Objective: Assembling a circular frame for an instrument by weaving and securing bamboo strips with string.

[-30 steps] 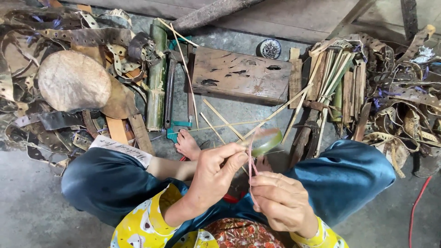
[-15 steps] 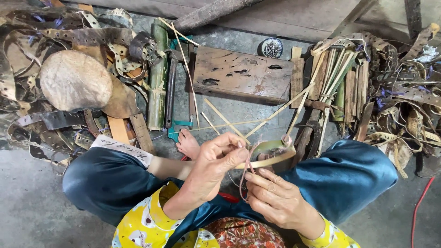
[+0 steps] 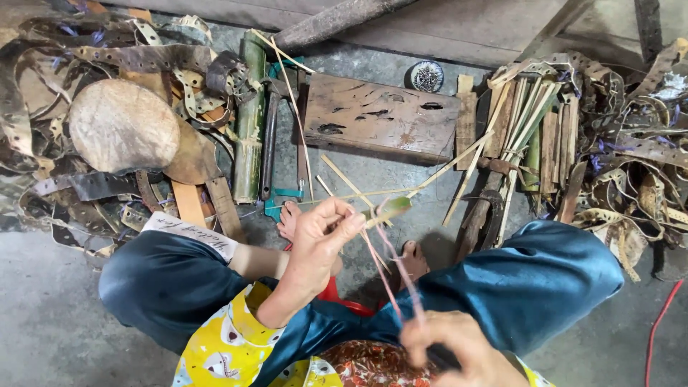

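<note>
I am looking down at a concrete floor [image 3: 50, 315] that carries everything; along its far edge runs a weathered timber wall [image 3: 459, 25]. Largest in view are my own knees in dark blue trousers [image 3: 530, 279], spread wide at the near edge; a yellow patterned top [image 3: 229, 344] shows at the bottom. At the far left corner lies a heap of perforated scrap strips [image 3: 43, 93] with a round flat stone [image 3: 122, 125] on it; a matching heap of strips [image 3: 638, 165] fills the far right. In the middle, near the far edge, sits a worn wooden block [image 3: 380, 115]; just left of it a green bamboo pole [image 3: 251, 115] lies lengthwise, with a long dark metal tool [image 3: 270, 143] beside it; right of the block a bundle of split bamboo slats [image 3: 523, 122] rests against the right-hand heap. A small round tin [image 3: 428, 76] stands just beyond the block; a red cord [image 3: 656, 322] trails at the right edge.

My left hand [image 3: 326, 233] is raised over the middle of the floor, between my bare feet; its fingers are closed in a pinch around the end of a thin green bamboo strip [image 3: 387, 209], which sticks out to the right of the fingertips. From that pinch two fine pinkish strands [image 3: 390, 269] run down to my right hand [image 3: 459, 351] at the near edge; that hand is blurred, curled loosely about the strands, and I cannot tell how firmly it grips them.
</note>
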